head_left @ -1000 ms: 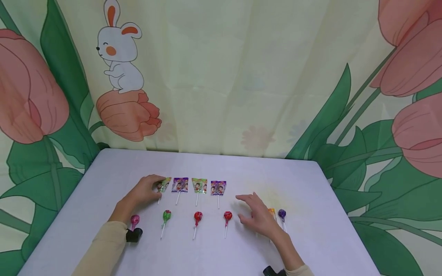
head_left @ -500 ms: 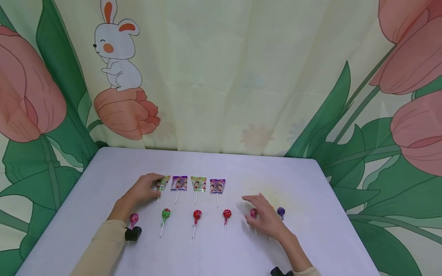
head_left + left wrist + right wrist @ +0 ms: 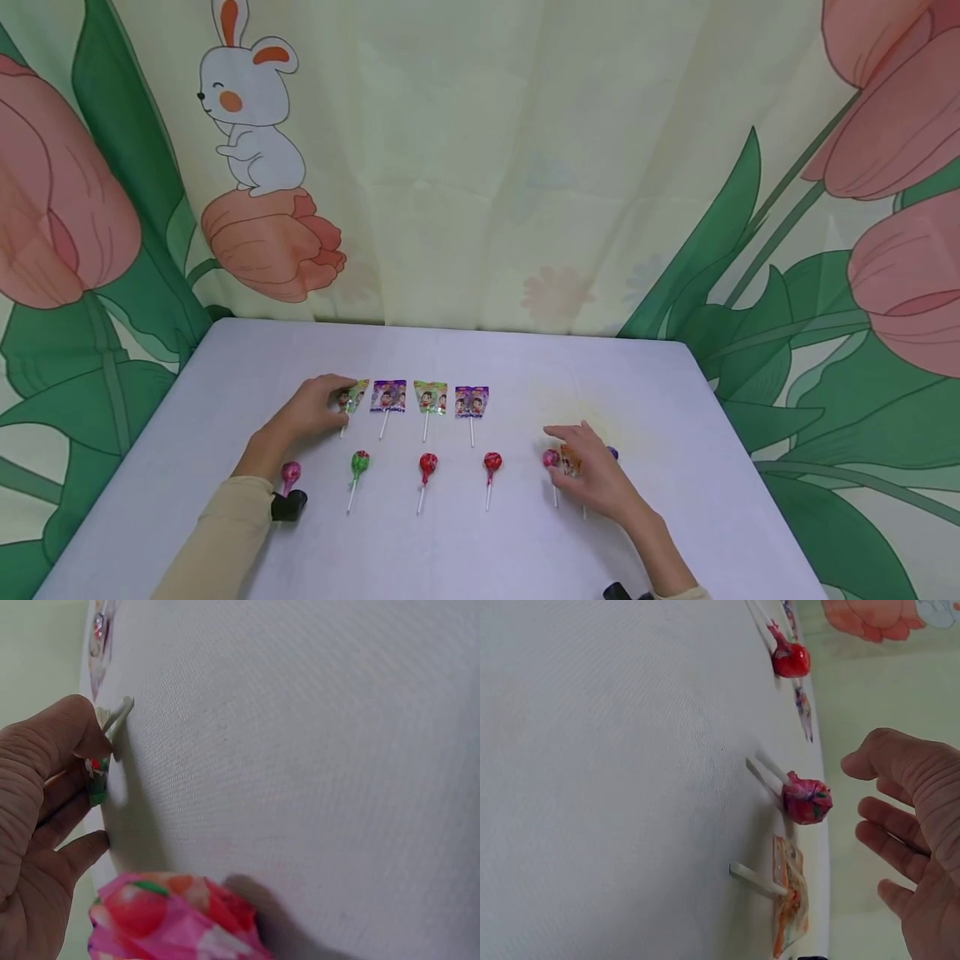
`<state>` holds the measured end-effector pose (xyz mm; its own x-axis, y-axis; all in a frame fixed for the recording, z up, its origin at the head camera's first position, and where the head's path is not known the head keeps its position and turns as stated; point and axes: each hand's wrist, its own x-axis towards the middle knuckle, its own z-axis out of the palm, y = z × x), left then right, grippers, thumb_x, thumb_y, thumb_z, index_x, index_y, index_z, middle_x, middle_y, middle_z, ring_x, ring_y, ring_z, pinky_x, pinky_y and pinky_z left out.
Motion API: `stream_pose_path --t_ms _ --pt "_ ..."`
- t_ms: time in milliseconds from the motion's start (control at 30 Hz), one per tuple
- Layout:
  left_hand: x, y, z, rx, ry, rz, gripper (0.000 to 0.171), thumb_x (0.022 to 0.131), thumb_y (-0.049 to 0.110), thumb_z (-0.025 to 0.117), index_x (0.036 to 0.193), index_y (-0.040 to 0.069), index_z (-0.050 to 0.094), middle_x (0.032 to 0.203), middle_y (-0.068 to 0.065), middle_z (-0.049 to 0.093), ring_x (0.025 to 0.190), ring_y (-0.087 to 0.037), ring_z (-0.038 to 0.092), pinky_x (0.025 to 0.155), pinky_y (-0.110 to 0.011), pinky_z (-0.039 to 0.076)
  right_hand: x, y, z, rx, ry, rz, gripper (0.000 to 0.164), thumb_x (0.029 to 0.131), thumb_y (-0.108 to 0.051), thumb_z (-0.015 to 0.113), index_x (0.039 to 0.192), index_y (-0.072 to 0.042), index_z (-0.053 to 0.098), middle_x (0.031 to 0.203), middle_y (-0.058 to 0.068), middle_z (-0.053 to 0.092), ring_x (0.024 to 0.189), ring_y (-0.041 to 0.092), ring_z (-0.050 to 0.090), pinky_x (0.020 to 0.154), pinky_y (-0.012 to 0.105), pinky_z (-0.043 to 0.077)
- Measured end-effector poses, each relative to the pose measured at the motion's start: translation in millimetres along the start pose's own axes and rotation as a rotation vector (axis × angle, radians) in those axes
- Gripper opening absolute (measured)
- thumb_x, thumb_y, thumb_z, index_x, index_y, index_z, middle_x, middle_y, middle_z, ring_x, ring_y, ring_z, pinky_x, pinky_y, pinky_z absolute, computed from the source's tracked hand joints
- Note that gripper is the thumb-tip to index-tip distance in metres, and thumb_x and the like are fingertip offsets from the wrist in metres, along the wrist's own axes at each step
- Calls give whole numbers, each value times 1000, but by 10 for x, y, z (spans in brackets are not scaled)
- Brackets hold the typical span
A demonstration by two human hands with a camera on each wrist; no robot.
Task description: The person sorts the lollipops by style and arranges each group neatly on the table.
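At the left end of the back row, my left hand holds a lollipop in a flat green wrapper between thumb and fingers. The left wrist view shows that green wrapper partly hidden by the hand, its white stick poking out past the thumb. My right hand, fingers loosely bent and apart, hovers over a lollipop in a flat orange wrapper. Beside it lies a round pink lollipop; a dark purple one is mostly covered. In the right wrist view the hand grips nothing.
Two purple-wrapped lollipops and a green one continue the back row. In front lie a pink lollipop, a green one and two red ones. A printed curtain hangs behind the white table.
My right hand has moved rightward, uncovering the round pink lollipop and coming over the orange and purple ones. The left hand stays on the green-wrapped lollipop. The head view has shifted slightly.
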<state>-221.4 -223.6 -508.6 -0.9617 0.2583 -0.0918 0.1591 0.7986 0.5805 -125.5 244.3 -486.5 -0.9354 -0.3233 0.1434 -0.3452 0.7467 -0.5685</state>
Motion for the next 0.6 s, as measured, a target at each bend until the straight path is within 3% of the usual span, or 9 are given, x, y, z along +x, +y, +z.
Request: stream_pose_path --t_ms 167,400,600 --pt "2 7 -7 2 -7 -13 66 82 7 81 142 -4 56 141 -26 57 134 -47 49 113 -61 39 -30 52 -44 -6 -36 73 60 85 -8 81 141 -15 60 138 7 63 147 48 33 118 66 26" --pt "-7 16 -21 8 -7 -2 65 82 7 80 141 -4 56 140 -26 58 134 -47 49 114 -61 38 -61 110 -99 -46 -60 72 60 85 -8 80 141 -12 59 138 8 63 142 39 46 121 61 24" --pt "-8 16 -15 10 -4 9 65 81 7 81 140 -5 57 139 -26 58 133 -47 50 113 -61 39 -120 158 -138 -64 -123 124 65 84 -9 79 145 -13 56 144 10 59 147 46 34 119 65 26"
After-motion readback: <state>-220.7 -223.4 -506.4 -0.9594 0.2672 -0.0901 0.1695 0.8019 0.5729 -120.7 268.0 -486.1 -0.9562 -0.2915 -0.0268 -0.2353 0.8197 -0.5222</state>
